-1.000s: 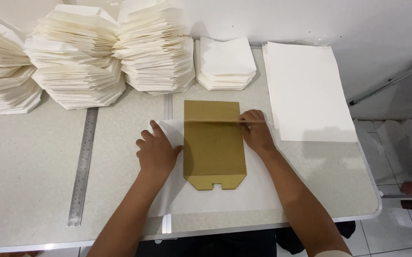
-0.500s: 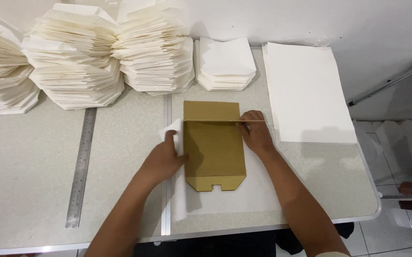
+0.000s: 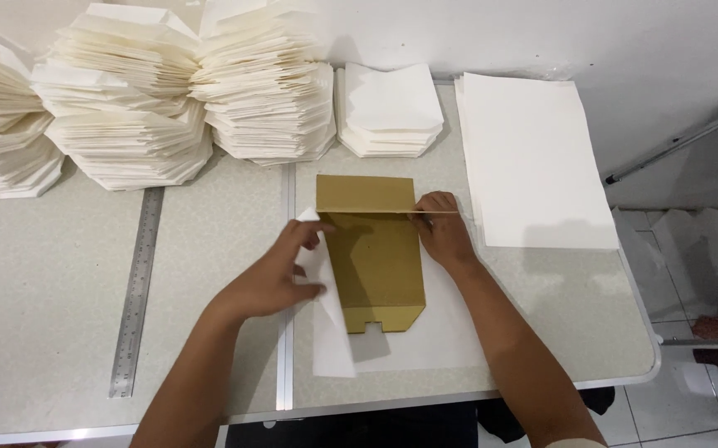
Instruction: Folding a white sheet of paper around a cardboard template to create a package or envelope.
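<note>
A brown cardboard template (image 3: 376,253) lies on a thin white paper sheet (image 3: 425,353) in the middle of the table. My left hand (image 3: 280,274) holds the sheet's left edge (image 3: 326,299) and lifts it up over the template's left side. My right hand (image 3: 442,228) presses flat on the template's right edge, near a thin stick that lies across the cardboard at its top.
Tall stacks of folded white paper (image 3: 168,99) line the back of the table, with a lower stack (image 3: 392,112) beside them. A pile of flat white sheets (image 3: 529,158) sits at the right. A steel ruler (image 3: 136,290) lies at the left. The table edge (image 3: 641,307) is at the right.
My left hand moved from resting flat beside the template to gripping the sheet's left edge and folding it up toward the cardboard. My right hand stayed in place.
</note>
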